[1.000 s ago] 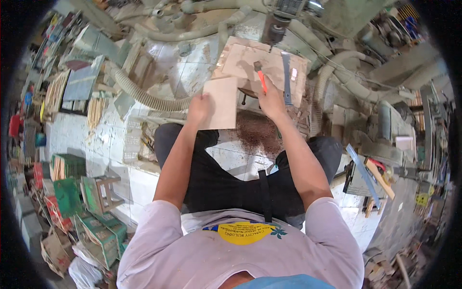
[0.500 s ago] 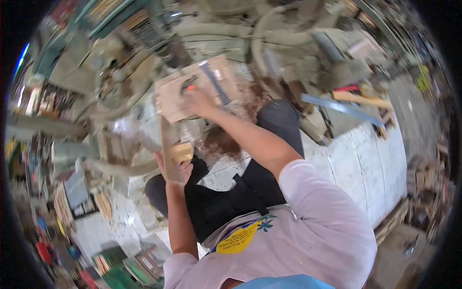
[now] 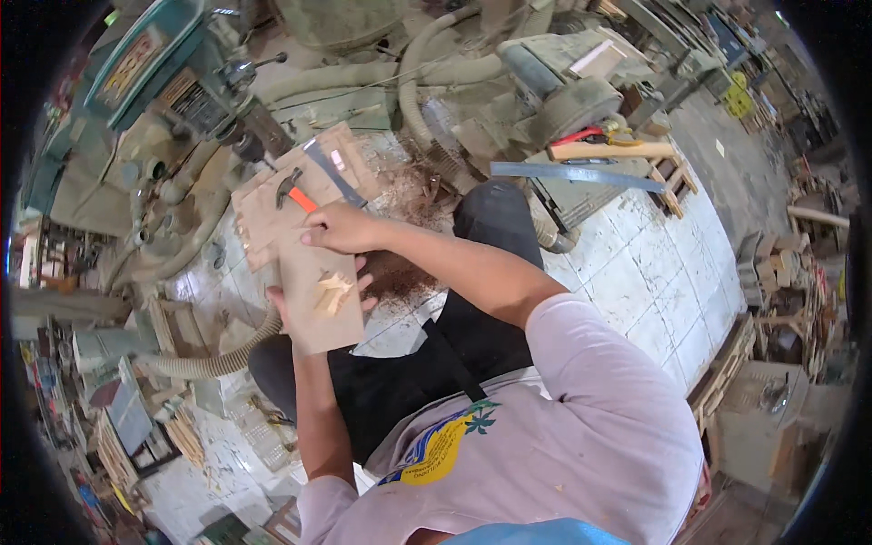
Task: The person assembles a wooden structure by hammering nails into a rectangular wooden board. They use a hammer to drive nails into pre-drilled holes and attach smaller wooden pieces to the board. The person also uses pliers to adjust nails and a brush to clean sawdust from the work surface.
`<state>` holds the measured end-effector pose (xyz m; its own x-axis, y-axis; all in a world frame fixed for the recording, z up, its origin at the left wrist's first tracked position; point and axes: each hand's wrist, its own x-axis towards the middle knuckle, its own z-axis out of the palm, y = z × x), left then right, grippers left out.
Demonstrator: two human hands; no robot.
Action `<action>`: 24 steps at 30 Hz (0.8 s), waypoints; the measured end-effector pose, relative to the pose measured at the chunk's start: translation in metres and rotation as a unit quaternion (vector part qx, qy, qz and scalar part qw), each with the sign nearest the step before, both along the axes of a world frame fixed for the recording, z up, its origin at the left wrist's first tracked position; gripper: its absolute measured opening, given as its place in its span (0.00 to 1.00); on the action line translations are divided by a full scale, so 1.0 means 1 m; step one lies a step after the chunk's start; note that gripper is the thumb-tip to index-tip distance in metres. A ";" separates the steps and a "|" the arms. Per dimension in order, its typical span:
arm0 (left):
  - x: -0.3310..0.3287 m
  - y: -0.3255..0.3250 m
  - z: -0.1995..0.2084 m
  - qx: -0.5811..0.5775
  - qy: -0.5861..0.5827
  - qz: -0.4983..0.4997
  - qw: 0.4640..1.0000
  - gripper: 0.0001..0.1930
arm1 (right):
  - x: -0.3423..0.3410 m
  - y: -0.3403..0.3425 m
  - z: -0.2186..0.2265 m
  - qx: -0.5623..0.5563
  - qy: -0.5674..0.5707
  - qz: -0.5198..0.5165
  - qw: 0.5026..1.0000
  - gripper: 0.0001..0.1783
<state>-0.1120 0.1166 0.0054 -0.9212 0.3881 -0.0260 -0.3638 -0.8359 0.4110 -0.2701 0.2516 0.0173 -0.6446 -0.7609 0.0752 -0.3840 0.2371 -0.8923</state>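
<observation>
My left hand (image 3: 280, 307) holds a flat wooden panel (image 3: 309, 327) from below, with the thumb at one edge and the fingers showing past the other. A pale yellow wood piece (image 3: 334, 293) with a rough shape stands out on the panel's face. Above the panel's far end, my right hand (image 3: 343, 227) is curled around the end of the orange handle of a claw hammer (image 3: 292, 189). The hammer's dark head is over a wider wooden board (image 3: 259, 204). A grey metal strip (image 3: 334, 171) lies across that board, to the right of the hammer.
A green drill press (image 3: 150, 59) stands at the far left. Reddish sawdust (image 3: 409, 272) covers floor beside the board. On the right, a long metal strip (image 3: 577, 174) and red-handled pliers (image 3: 577, 136) lie on a low wooden stand. Ribbed hoses (image 3: 227, 365) run around the work area.
The panel in my left hand has turned from edge-on to show its broad face. My right hand has come nearer to me, closer to the panel. The whole view has shifted.
</observation>
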 end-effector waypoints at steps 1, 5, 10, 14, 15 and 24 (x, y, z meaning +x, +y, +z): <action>-0.002 0.001 -0.001 0.017 0.013 -0.023 1.000 0.57 | 0.003 0.003 0.004 -0.029 -0.003 -0.015 0.999 0.20; -0.012 -0.001 -0.004 0.047 -0.002 -0.028 0.999 0.58 | -0.005 0.013 -0.008 -0.089 0.051 -0.076 0.992 0.17; -0.015 -0.012 -0.015 0.089 0.031 -0.012 0.996 0.52 | -0.004 0.031 0.020 0.052 0.122 -0.086 0.987 0.12; -0.009 -0.012 -0.070 0.091 -0.043 0.014 0.995 0.45 | 0.006 0.027 0.022 0.104 0.214 -0.014 0.971 0.11; -0.011 -0.008 -0.067 -0.021 -0.015 0.063 0.998 0.43 | 0.009 0.027 0.025 0.134 0.212 -0.008 0.968 0.11; -0.007 -0.004 -0.038 -0.248 -0.047 0.065 0.965 0.41 | -0.007 0.024 -0.001 0.144 0.286 0.082 0.944 0.07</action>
